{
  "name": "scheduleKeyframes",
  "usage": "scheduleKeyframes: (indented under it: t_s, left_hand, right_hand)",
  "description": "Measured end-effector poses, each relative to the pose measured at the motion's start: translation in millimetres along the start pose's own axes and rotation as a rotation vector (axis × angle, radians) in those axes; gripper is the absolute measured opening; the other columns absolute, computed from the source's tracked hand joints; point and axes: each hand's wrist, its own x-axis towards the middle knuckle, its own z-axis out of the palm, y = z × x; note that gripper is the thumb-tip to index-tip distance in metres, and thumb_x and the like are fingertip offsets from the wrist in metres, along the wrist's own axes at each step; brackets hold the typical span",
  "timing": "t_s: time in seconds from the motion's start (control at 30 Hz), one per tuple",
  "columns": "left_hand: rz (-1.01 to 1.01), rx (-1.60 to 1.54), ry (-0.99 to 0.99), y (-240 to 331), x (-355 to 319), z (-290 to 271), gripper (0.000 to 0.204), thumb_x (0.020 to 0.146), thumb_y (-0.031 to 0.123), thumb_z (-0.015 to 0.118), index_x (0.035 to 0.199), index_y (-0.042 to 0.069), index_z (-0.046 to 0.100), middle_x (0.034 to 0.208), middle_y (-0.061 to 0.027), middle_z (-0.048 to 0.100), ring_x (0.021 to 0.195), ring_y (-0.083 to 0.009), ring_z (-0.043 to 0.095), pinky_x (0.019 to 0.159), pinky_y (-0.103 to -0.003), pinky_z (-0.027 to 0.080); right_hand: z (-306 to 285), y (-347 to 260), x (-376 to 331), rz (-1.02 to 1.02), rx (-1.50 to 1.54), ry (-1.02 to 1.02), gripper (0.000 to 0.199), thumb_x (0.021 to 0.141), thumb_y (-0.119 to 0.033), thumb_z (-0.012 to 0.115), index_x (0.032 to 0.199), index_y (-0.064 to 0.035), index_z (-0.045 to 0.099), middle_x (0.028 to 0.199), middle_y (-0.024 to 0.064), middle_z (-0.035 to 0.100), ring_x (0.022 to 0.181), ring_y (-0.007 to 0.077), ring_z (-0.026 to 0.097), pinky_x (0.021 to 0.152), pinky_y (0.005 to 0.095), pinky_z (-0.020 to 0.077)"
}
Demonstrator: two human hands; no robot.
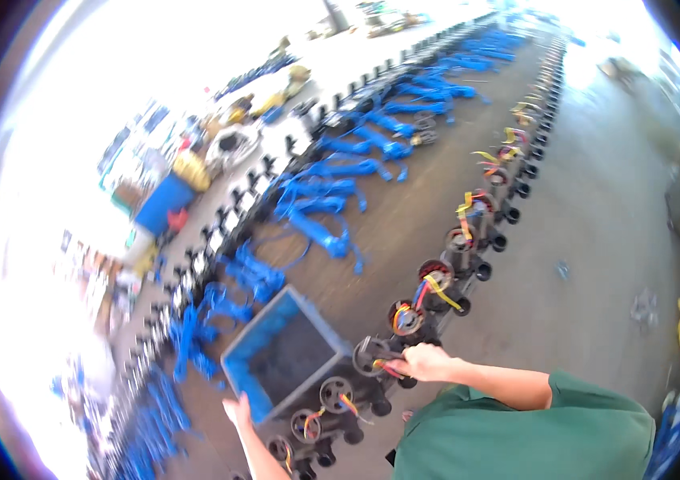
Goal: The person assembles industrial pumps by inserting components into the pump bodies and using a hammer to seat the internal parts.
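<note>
Round dark motor part (pixel 366 354) is at the fingertips of the right hand (pixel 428 362), which pinches a dark piece at its edge; blur hides whether that piece belongs to it. To the right of this hand spreads a grey floor (pixel 596 240). Ahead of both hands, a long brown bench (pixel 404 216) runs off toward the upper right. Well ahead of the left hand (pixel 238 412), past the bench's left edge, a blue box (pixel 166 204) stands among mixed goods. Between the hands is a blue-grey crate (pixel 316 325), open at the top; the left hand touches its near left corner, but I cannot tell how firmly it grips. Blue bundles (pixel 320 234) with thin trailing tails lie in a row ahead of the left hand, with more to its left. Other round wired parts (pixel 408 318) line the bench's right edge, some ahead of the right hand, others between the hands. Black cups (pixel 483 272) jut out beside them, ahead of the right hand. Thinnest are the yellow wires (pixel 442 290) looping from those parts.
</note>
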Motion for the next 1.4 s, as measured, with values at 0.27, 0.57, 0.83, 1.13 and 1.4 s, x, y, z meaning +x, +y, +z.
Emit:
scheduleKeyframes:
  t_s: [0.27, 0.57, 0.83, 1.13, 1.4]
  left_hand:
    - [-0.357, -0.325, -0.360, 47, 28, 71, 0.048, 0.079, 0.012, 0.078, 0.123, -0.002, 0.066, 0.110, -0.0139, 0.071, 0.098, -0.0279, 0.067, 0.091, -0.046, 0.055]
    - [-0.051, -0.402, -0.438, 244, 33, 31, 0.042, 0.081, 0.014, 0.077, 0.118, -0.002, 0.068, 0.105, -0.0126, 0.072, 0.093, -0.0271, 0.068, 0.088, -0.044, 0.055]
    - [0.248, -0.640, -0.719, 299, 72, -24, 0.036, 0.082, 0.016, 0.075, 0.114, -0.001, 0.070, 0.101, -0.0115, 0.072, 0.090, -0.0264, 0.068, 0.086, -0.043, 0.055]
    - [0.596, -0.445, -0.446, 454, -120, 35, 0.040, 0.096, 0.025, 0.071, 0.123, -0.003, 0.063, 0.107, -0.0124, 0.073, 0.096, -0.0153, 0.069, 0.085, -0.028, 0.055]
    - [0.295, -0.704, -0.177, 312, -256, -52, 0.017, 0.098, 0.005, 0.062, 0.111, -0.005, 0.065, 0.098, -0.0124, 0.075, 0.090, -0.0156, 0.071, 0.081, -0.027, 0.056]
  right_hand:
    - [21, 34, -1, -0.087, 0.016, 0.136, 0.077, 0.098, -0.069, 0.043, 0.097, 0.0028, 0.072, 0.093, 0.0250, 0.073, 0.089, 0.0444, 0.072, 0.076, 0.0521, 0.0578]
    - [22, 43, -1, -0.133, 0.092, 0.142, 0.083, 0.098, -0.072, 0.041, 0.097, 0.0065, 0.071, 0.095, 0.0293, 0.072, 0.092, 0.0489, 0.070, 0.077, 0.0537, 0.0571]
    - [30, 42, 4, -0.157, 0.084, 0.148, 0.084, 0.098, -0.071, 0.041, 0.088, 0.0063, 0.071, 0.086, 0.0303, 0.070, 0.086, 0.0504, 0.069, 0.073, 0.0555, 0.0562]
    - [-1, 42, 17, -0.105, 0.086, 0.017, 0.081, 0.098, -0.071, 0.041, 0.090, 0.0032, 0.071, 0.091, 0.0299, 0.071, 0.092, 0.0488, 0.068, 0.080, 0.0548, 0.0539]
    - [12, 51, 32, -0.224, 0.118, 0.057, 0.056, 0.098, -0.053, 0.058, 0.092, 0.0024, 0.069, 0.083, 0.0284, 0.068, 0.086, 0.0474, 0.068, 0.074, 0.0514, 0.0532]
